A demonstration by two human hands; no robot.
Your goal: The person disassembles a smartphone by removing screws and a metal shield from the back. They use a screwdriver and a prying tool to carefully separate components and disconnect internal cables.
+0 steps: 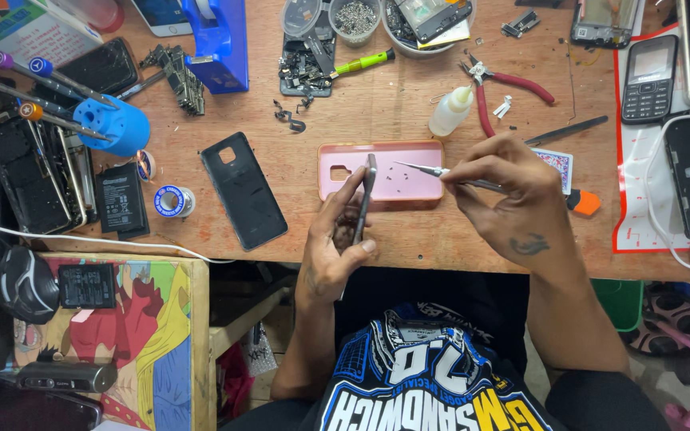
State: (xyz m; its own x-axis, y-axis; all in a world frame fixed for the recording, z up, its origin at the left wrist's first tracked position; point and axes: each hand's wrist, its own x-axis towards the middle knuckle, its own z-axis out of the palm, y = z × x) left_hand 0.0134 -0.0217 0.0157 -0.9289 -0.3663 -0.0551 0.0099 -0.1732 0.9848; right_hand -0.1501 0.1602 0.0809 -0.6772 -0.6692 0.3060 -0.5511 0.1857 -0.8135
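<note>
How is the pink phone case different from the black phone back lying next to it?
The pink phone case is light pink and lies level, across the desk; the black phone back is dark and lies slanted. The pink phone case has tiny dark bits lying in it; the black phone back shows none. The pink phone case sits right behind the left hand; the black phone back lies apart. Both rest flat on the wooden desk and have a camera hole.

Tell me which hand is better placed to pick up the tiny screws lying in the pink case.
Right. The right hand holds the tweezers, whose tips hang over the tiny screws in the pink case. The left hand is occupied gripping the phone edge-on.
</note>
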